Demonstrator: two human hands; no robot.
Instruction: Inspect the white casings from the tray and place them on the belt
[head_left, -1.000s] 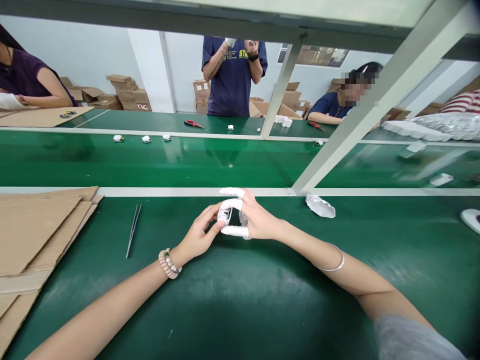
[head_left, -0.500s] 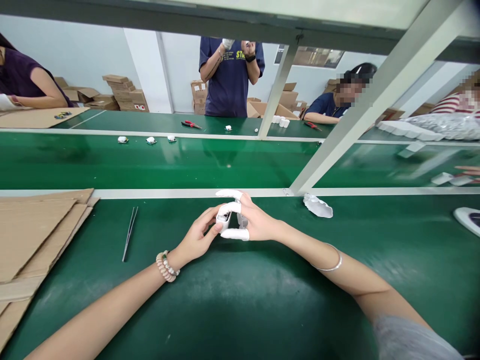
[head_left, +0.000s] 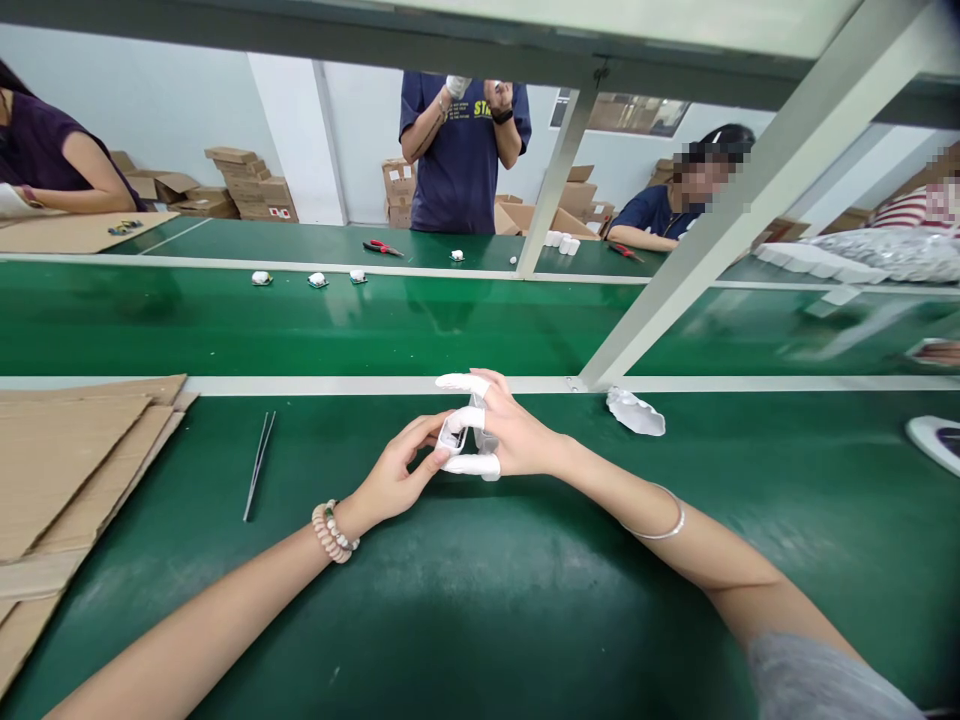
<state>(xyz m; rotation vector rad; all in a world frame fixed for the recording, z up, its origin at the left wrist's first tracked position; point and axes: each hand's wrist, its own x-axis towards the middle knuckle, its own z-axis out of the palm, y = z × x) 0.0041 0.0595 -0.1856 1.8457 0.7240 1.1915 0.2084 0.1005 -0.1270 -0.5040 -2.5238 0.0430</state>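
Note:
Near the middle of the bench, my left hand [head_left: 409, 465] pinches a small white plastic housing [head_left: 452, 440] between thumb and fingers, its open end facing my right hand. My right hand [head_left: 521, 430] wears white finger covers on several fingers. Its bent covered finger reaches to the housing's opening and its covered thumb lies along the lower edge. A second, greyish-white plastic piece [head_left: 486, 441] is tucked inside my right hand, partly hidden by the fingers. Tweezers [head_left: 259, 467] lie on the green bench to the left of my left hand.
Flat cardboard sheets [head_left: 67, 460] cover the left of the bench. A crumpled white piece [head_left: 636, 412] lies beside the slanted metal post [head_left: 675, 270]. Beyond runs a green belt [head_left: 225, 320] carrying small white parts [head_left: 318, 280]. Co-workers sit and stand behind it.
The small white parts on the belt have shifted right. My hands stay almost in place, the housing turned slightly with its opening showing more. At far right, a co-worker's hand has shifted.

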